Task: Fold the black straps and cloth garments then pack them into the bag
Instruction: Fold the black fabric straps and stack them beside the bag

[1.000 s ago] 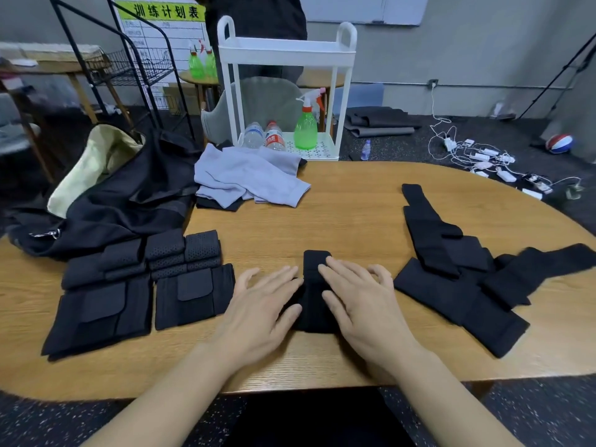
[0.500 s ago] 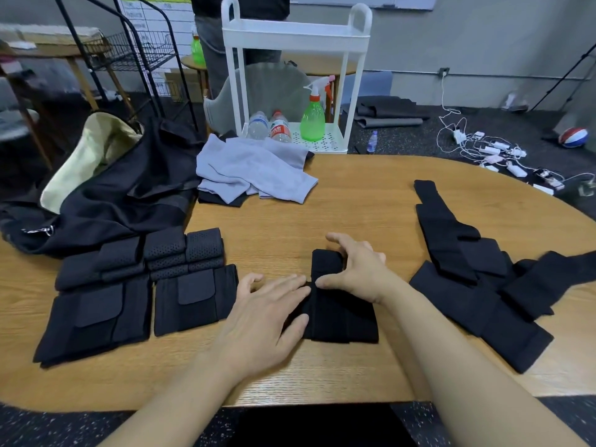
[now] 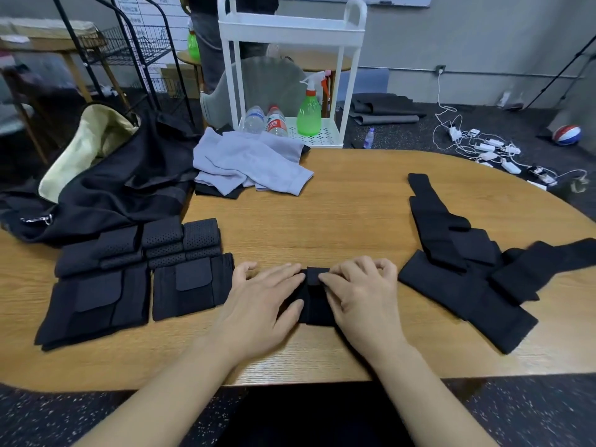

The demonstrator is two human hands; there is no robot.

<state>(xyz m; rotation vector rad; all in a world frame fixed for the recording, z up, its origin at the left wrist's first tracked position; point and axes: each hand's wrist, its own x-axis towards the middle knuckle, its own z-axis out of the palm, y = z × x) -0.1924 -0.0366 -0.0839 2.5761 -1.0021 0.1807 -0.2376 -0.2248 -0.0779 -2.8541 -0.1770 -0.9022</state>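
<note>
Head view: both hands press flat on black strap near table edge

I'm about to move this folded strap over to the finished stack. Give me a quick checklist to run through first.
1. Both hands on the strap: ok, left hand and right hand press it flat.
2. Fold holds by itself: cannot tell, hands cover it.
3. Bare table between strap and folded stack: ok.
4. Bag open: ok, pale lining shows.
5. Unfolded straps still waiting: not ok.
6. Grey cloth folded: not ok, rumpled.
</note>
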